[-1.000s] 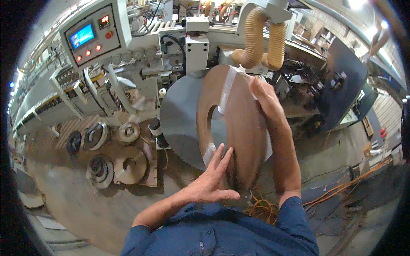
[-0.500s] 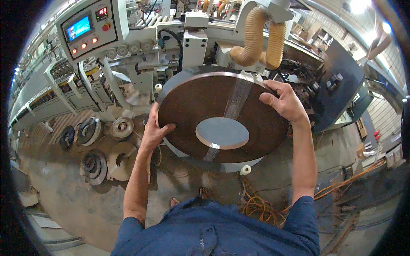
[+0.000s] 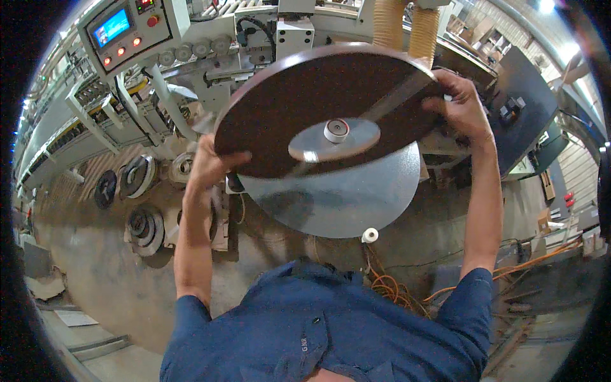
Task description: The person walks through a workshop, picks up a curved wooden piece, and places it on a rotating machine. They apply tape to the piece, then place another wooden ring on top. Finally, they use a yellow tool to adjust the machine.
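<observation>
A large dark brown roll of edge banding [image 3: 286, 95], with a wide central hole and a clear strip of tape across it, hangs tilted above a round grey metal turntable [image 3: 369, 197]. My left hand [image 3: 207, 162] grips its left rim, thumb on the near face. On the right rim my right hand [image 3: 461, 105] is closed the same way, thumb on top and fingers beyond the edge. Through the hole shows the turntable's white centre hub [image 3: 336, 130]. The roll's far underside is hidden from me.
Behind stands a machine with a control panel [image 3: 124, 32] at left and yellow ribbed hoses [image 3: 423, 35] at right. A white roller [image 3: 370, 235] sits at the turntable's near edge. Several smaller rolls [image 3: 145, 229] lie on the floor at left; an orange hose [image 3: 394, 290] is coiled at right.
Both hands have raised the roll off the turntable and away from me, tilting it. The turntable's grey surface and centre hub have come into view.
</observation>
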Action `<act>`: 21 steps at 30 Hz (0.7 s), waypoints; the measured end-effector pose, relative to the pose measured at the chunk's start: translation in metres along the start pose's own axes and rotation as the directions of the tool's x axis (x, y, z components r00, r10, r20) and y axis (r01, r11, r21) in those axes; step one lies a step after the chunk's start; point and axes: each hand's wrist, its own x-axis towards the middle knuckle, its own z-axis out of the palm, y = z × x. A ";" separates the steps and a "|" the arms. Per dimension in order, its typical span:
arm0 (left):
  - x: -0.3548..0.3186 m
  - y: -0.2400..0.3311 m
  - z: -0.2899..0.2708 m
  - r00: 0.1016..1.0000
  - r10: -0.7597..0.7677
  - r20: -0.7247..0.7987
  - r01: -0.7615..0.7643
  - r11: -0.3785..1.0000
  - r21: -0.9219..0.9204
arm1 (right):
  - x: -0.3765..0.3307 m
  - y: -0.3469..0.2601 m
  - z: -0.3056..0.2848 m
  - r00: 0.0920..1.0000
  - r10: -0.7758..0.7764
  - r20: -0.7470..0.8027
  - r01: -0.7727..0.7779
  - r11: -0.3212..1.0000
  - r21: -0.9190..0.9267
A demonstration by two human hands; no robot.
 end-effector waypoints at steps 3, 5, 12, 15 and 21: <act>0.035 0.020 0.005 0.972 0.233 0.041 -0.235 0.936 0.263 | 0.002 0.039 -0.013 0.993 -0.003 -0.114 0.000 1.000 -0.031; 0.053 0.043 0.032 0.960 0.275 0.060 -0.270 0.840 0.471 | -0.003 0.079 -0.022 0.989 -0.080 -0.126 0.050 0.973 -0.227; 0.094 -0.077 0.094 0.810 0.530 0.250 -0.553 0.549 0.626 | -0.047 0.254 0.038 0.997 -0.065 -0.051 0.005 0.663 -0.749; 0.072 -0.108 0.119 0.799 0.475 0.369 -0.568 0.393 0.723 | -0.094 0.293 0.086 0.998 0.048 -0.030 -0.054 0.679 -0.732; 0.062 -0.140 0.146 0.835 0.376 0.403 -0.521 0.301 0.799 | -0.140 0.328 0.137 0.930 0.205 -0.305 -0.348 0.759 -0.550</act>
